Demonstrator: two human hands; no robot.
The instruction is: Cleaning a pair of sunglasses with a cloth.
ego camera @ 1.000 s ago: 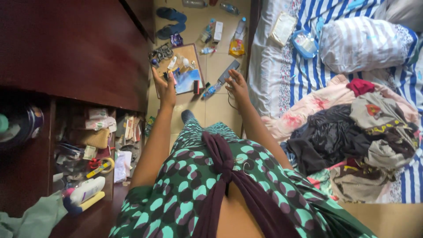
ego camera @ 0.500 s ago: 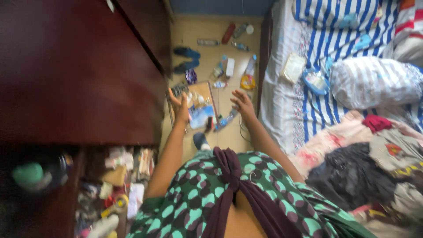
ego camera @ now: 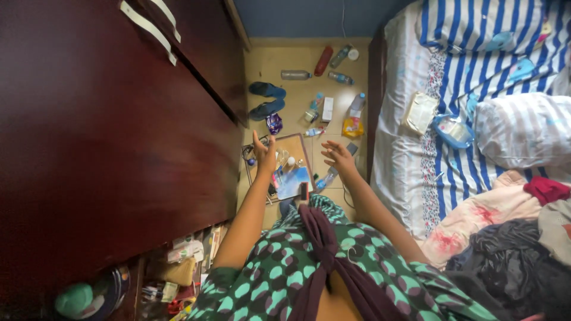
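Observation:
My left hand (ego camera: 264,154) is held out in front of me with its fingers apart and nothing in it, close to the dark red wardrobe (ego camera: 113,142). My right hand (ego camera: 339,158) is also raised, palm down, fingers spread and empty. Both hover above a wooden tray (ego camera: 297,145) on the tiled floor that carries small bottles and a blue packet (ego camera: 292,182). I wear a green spotted dress with a dark maroon tie (ego camera: 318,238).
The bed (ego camera: 398,107) with a blue striped sheet stands on the right, with a pile of clothes (ego camera: 511,249) and a pillow (ego camera: 523,131). Blue slippers (ego camera: 266,100), several bottles (ego camera: 324,60) and packets lie on the floor. A cluttered shelf (ego camera: 178,267) is at lower left.
The view has tilted up and shifted; the far wall and more of the floor now show. Both hands stay raised and empty, now lower in the picture and a little closer together.

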